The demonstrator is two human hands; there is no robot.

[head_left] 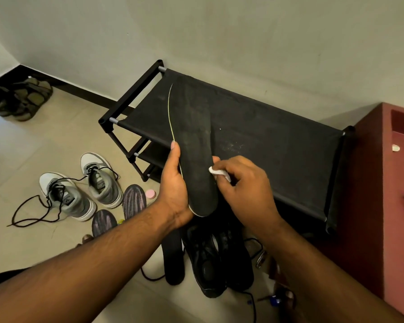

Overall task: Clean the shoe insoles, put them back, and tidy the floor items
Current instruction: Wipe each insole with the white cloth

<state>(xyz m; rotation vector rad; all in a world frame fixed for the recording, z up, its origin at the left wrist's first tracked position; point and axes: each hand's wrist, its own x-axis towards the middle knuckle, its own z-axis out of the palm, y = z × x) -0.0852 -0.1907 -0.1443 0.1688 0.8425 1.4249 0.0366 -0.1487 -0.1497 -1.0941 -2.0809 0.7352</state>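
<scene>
Our left hand (173,192) grips a long black foam insole with a thin yellow-green edge (191,145) by its heel end, thumb up along the left edge and palm under the heel, so the toe points away from us over the rack. Our right hand (243,183) has its fingers curled round a small crumpled white wipe (216,172), which it presses against the insole's right edge near the heel.

Behind the insole we see the black fabric-topped shoe rack with a black tube frame (278,145), standing against the pale wall; whitish specks dot its top cloth. To its right stands a dark red cabinet (369,183). On the beige tiled floor (21,148), a pair of black lace-up shoes (217,259) lies just below our hands, with a second black insole (173,259) flat beside them on the left. Further left we see a pair of grey and white sneakers with loose black laces (84,185), and beside them two dark purple-streaked insoles (133,201). A pair of olive strap sandals (21,99) sits in the far corner. A small pink round lid (150,194) lies near the rack's foot.
</scene>
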